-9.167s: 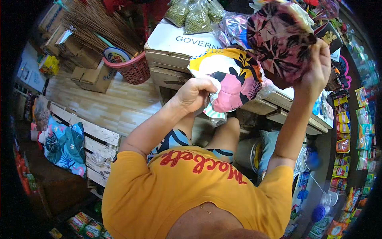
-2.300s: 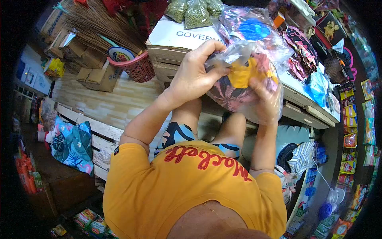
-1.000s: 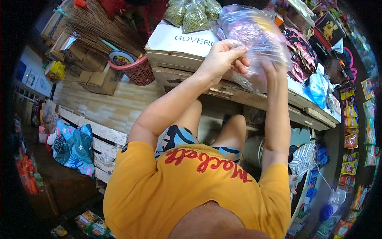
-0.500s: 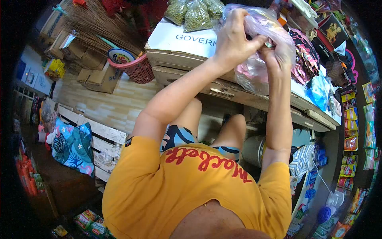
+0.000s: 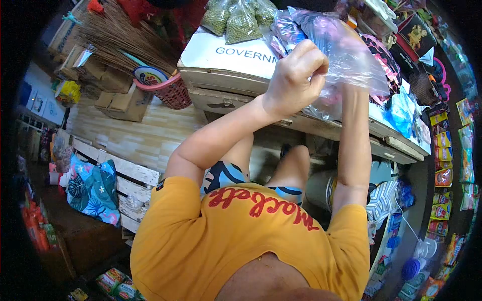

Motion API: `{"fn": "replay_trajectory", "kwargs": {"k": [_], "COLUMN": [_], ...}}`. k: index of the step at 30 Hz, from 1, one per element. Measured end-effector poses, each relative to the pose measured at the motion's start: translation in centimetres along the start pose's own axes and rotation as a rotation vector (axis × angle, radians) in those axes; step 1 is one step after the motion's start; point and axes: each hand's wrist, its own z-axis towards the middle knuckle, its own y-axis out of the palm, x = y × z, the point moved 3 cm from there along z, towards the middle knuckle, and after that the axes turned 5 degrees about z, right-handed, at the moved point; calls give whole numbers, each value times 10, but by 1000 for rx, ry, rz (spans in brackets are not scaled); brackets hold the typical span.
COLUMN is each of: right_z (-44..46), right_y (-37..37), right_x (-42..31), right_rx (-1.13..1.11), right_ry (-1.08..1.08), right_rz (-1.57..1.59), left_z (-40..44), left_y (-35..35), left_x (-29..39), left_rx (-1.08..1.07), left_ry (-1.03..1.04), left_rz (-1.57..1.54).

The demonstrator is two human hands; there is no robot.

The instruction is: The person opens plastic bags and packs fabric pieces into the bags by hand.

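Note:
A clear plastic bag [image 5: 346, 42] with pink and purple colouring lies on the counter in front of me. My left hand [image 5: 298, 78] is closed in a fist at the bag's near left side, gripping its plastic. My right hand [image 5: 355, 90] is inside the bag's mouth up to the wrist. The translucent plastic blurs its fingers, so their grip and anything in them are hidden. Close to the left hand, bags of green beans [image 5: 242, 22] stand on a white sheet with printed letters.
The wooden counter [image 5: 226, 83] has drawers below. A pink basket [image 5: 170, 90] and brooms [image 5: 120, 40] are at left. Pink and black cloth [image 5: 384, 62] and a blue plastic bag [image 5: 401, 113] lie at right. Hanging sachets [image 5: 443, 175] line the right side. A slatted bench [image 5: 133, 170] is behind left.
My left hand has turned into a fist and moved slightly down, apart from the right. My right hand has gone into the bag, whose plastic now spreads over it.

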Motion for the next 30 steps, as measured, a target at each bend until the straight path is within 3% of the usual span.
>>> {"fn": "replay_trajectory", "kwargs": {"k": [2,6,10,11,14,15,17,20,21,22,23,27,30], "right_z": [2,-21,-35,-36,-30,-29,-17,-16,-17,-17,-19,-44,-58], "right_y": [-45,-47,-27,-19,-15,-13,-20,-41,-40,-36,-26,-37,-34], "right_x": [22,1,-24,-26,-19,-17,-13,-9,-15,-22,-29,-37,-50], "right_rx": [98,353,282,394,250,340,249,301,331,359,236,448,418], "right_ry": [94,232,310,309,301,301,277,305,302,300,319,402,372], "right_rz": [-61,131,427,286,206,186,113,-6,-27,-49,-89,-187,-415], "left_z": [1,3,10,16,29,35,41,52,52,49,43,45,47], "left_y": [-9,-22,-19,-14,9,18,42,62,70,76,81,84,84], "left_x": [11,38,32,22,-6,-12,-31,-43,-49,-60,-72,-85,-91], "left_rx": [-18,-41,-60,-89,-183,-200,-242,-380,-517,-578,-637,-848,-867], "left_ry": [59,175,194,173,136,163,169,163,163,112,60,-56,-57], "left_rz": [-3,-61,73,129,265,292,420,517,680,681,681,733,692]}}
